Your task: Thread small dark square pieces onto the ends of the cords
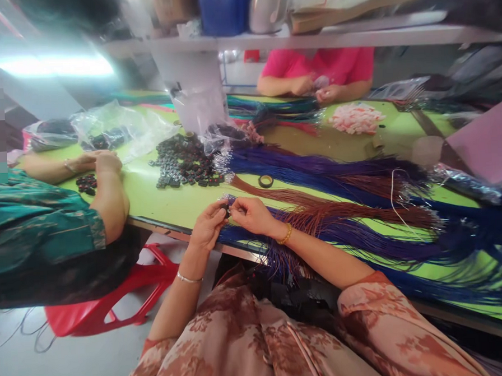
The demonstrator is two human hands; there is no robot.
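My left hand (210, 225) pinches a small black plastic connector (226, 209) between thumb and fingertips, just over the front edge of the table. Close against it, my right hand (252, 215) is closed in a pinch at the connector's right side; whatever lies in those fingertips is too small to make out. Beneath and right of my hands spread bundles of thin brown wires (293, 200) and purple-blue wires (354, 236) with shiny metal ends. Ahead of my hands is a heap of black connectors (182, 161). A roll of black tape (266, 181) lies by the brown wires.
On my left a co-worker in a green sleeve (46, 215) handles small black pieces, near a red stool (114, 299). Across the table, a person in a pink shirt (316, 69) works beside a pile of pale pink pieces (355, 118). A shelf (352, 38) spans above.
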